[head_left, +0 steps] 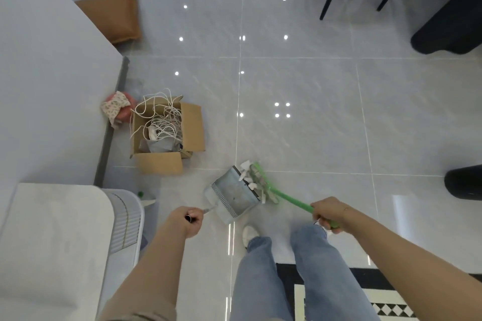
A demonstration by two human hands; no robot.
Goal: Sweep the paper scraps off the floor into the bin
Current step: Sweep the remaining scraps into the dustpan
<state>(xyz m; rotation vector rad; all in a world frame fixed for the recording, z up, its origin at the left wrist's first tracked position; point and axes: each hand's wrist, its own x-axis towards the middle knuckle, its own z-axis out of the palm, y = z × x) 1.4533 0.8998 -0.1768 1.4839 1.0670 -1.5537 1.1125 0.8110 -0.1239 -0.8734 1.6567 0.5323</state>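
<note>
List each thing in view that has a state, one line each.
left hand: shut on dustpan handle
right hand: shut on broom handle
dustpan: mouth on the floor, facing the broom
broom: head against the dustpan's mouth
paper scraps: bunched at the dustpan's lip
cardboard box: flaps open, white cords inside

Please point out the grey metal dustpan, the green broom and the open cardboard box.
grey metal dustpan (234,194): head view, on its flat pan.
green broom (292,199): head view, on its handle.
open cardboard box (194,128): head view, on its right flap.
</note>
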